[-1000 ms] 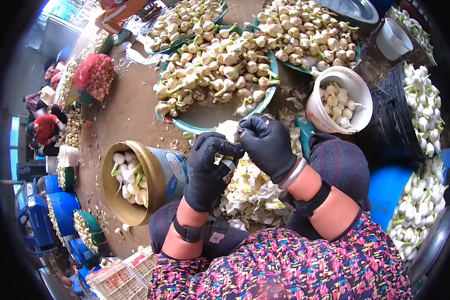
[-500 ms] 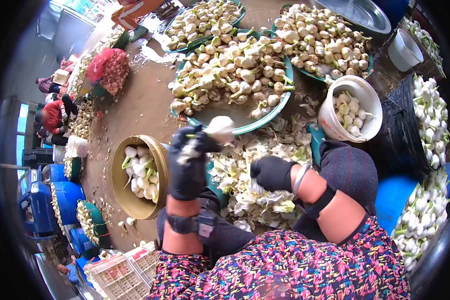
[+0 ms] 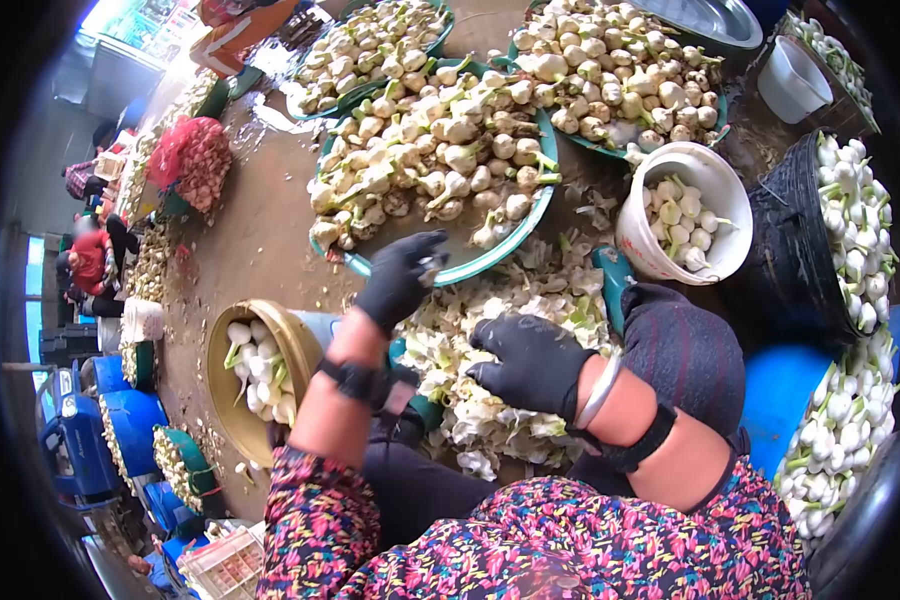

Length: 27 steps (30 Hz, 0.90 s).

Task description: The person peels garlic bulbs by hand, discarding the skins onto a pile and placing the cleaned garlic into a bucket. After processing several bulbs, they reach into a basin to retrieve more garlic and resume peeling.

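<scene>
My left hand (image 3: 402, 283), in a black glove, reaches over the near rim of a green-edged basin (image 3: 547, 205) of untrimmed garlic bulbs (image 3: 460, 158). Its fingers are stretched forward, and a pale patch shows on their inner side; no bulb is visible in it. My right hand (image 3: 533, 362), also black-gloved, hovers above a heap of garlic peelings (image 3: 505, 425) between my knees. Its thumb and fingers are apart, with nothing visible between them. To the left, a tan bucket (image 3: 220, 370) tilts, holding peeled white garlic bulbs (image 3: 262, 370) with green stems.
On the right stand a white bucket (image 3: 633, 225) with peeled bulbs and a black tub (image 3: 785, 235) heaped with white garlic. Two more full basins lie ahead. A red net sack (image 3: 190, 165) rests on the floor at left. Other people (image 3: 92, 258) sit at the far left.
The white bulb that was in my left hand is out of it, and that hand has tilted towards the basin. My right hand's fingers have spread from a fist. The whole view has shifted slightly.
</scene>
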Each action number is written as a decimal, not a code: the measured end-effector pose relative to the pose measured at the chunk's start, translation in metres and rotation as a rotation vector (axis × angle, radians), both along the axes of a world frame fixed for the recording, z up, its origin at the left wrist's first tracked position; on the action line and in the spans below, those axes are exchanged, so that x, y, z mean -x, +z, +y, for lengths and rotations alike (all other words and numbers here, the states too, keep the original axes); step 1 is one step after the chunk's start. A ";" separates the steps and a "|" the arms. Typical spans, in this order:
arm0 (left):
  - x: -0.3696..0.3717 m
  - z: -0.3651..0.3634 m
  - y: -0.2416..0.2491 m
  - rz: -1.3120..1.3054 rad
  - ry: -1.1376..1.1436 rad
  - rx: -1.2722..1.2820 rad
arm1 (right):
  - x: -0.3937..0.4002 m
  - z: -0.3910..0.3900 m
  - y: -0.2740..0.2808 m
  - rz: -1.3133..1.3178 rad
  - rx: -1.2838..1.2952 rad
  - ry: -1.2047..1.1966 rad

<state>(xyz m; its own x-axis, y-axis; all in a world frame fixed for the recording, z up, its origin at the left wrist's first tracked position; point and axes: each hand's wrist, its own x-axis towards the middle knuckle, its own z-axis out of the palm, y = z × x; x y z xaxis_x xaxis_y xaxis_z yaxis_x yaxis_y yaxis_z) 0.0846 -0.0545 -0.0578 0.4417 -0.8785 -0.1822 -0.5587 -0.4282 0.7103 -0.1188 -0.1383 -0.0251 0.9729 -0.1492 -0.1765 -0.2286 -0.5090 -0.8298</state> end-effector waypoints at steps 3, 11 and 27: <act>-0.009 -0.050 -0.099 -0.151 -0.012 -0.029 | 0.001 -0.008 0.004 -0.068 0.001 -0.104; -0.010 -0.083 -0.132 -0.179 0.006 -0.397 | 0.000 -0.034 0.025 -0.026 -0.155 -0.138; 0.069 0.044 0.053 -0.191 -0.060 0.521 | -0.017 0.004 -0.001 -0.621 -0.210 -0.317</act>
